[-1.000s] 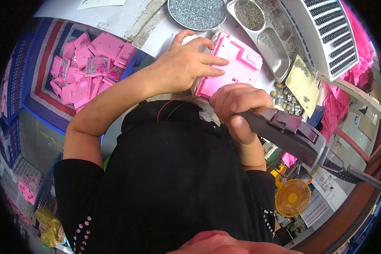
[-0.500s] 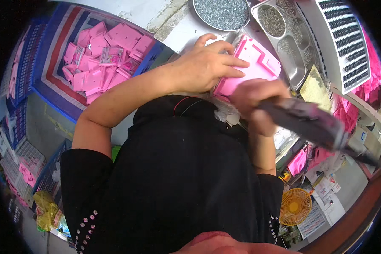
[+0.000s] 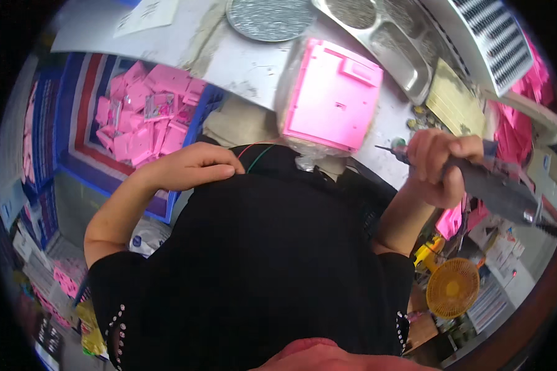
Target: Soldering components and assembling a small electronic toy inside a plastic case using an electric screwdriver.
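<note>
My right hand (image 3: 442, 164) is wrapped round a dark electric screwdriver (image 3: 495, 188). The thin bit of the tool points left, clear of the work. On the white table, a flat pink plastic housing (image 3: 328, 102) with a raised rectangular block lies on clear plastic wrapping (image 3: 319, 150); neither hand touches it. My left hand (image 3: 207, 167) rests against the front of my black shirt, thumb and fingers stretched out, holding nothing that I can see.
A round metal dish (image 3: 272, 37) of screws and a steel compartment tray (image 3: 408, 83) stand beyond the housing. To the left is a blue crate (image 3: 65, 145) heaped with pink parts (image 3: 139, 120). A yellowish board (image 3: 458, 99) and a white rack (image 3: 510, 59) are at the right.
My left hand has come off the pink housing and back to my shirt. My right hand has drawn the screwdriver away to the right. The housing now sits turned and uncovered.
</note>
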A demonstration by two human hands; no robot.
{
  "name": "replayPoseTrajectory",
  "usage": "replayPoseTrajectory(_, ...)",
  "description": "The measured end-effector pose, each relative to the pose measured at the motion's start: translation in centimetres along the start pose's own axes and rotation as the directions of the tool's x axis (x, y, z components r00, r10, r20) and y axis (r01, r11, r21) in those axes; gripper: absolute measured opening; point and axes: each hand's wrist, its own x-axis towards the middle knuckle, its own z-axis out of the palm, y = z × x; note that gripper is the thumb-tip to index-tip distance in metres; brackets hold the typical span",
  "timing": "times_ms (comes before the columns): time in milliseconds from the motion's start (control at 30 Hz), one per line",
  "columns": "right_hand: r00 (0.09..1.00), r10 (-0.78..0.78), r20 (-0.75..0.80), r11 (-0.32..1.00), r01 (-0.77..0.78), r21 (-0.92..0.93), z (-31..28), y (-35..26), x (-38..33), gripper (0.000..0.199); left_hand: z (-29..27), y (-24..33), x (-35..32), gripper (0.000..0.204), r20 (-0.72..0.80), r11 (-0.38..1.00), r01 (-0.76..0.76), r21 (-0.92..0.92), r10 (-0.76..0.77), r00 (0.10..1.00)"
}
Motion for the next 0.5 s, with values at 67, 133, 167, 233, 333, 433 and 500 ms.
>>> replayPoseTrajectory(67, 0.998, -0.001, -0.061, 0.998, -0.004, -0.068, -0.7, 0.3, -0.7, 0.031, 0.2, 0.4, 0.7, 0.031, -0.022, 0.989, -0.040, 0.142, 0.044, 0.999)
replayPoseTrajectory(133, 0.995, 0.026, -0.095, 0.999, -0.030, -0.044, -0.9, 0.0, -1.5, 0.032, 0.0, 3.0, 2.3, 0.019, -0.168, 0.920, -0.103, 0.377, 0.178, 0.970)
replayPoseTrajectory(167, 0.995, 0.023, -0.099, 0.998, -0.028, -0.049, -0.9, -0.1, -1.7, 0.033, 0.2, 3.8, 3.5, 0.017, -0.246, 0.857, -0.167, 0.488, 0.319, 0.915)
replayPoseTrajectory(233, 0.990, 0.012, -0.137, 0.997, -0.022, -0.068, -0.8, 0.0, -2.3, 0.032, 0.2, 6.0, 5.9, 0.019, -0.328, 0.799, -0.208, 0.565, 0.448, 0.832)
replayPoseTrajectory(333, 0.980, 0.013, -0.200, 0.997, -0.028, -0.072, -0.6, 0.2, -3.1, 0.032, 1.0, 7.8, 11.3, 0.022, -0.307, 0.594, -0.258, 0.762, 0.682, 0.663)
replayPoseTrajectory(433, 0.969, 0.007, -0.247, 0.996, -0.028, -0.082, -0.7, 0.6, -3.7, 0.033, 1.4, 8.1, 15.8, 0.028, -0.108, 0.301, -0.219, 0.928, 0.780, 0.616)
replayPoseTrajectory(500, 0.964, 0.009, -0.265, 0.997, -0.029, -0.070, -0.8, 0.6, -3.9, 0.034, 1.6, 7.2, 17.3, 0.028, -0.073, 0.227, -0.162, 0.960, 0.766, 0.639)
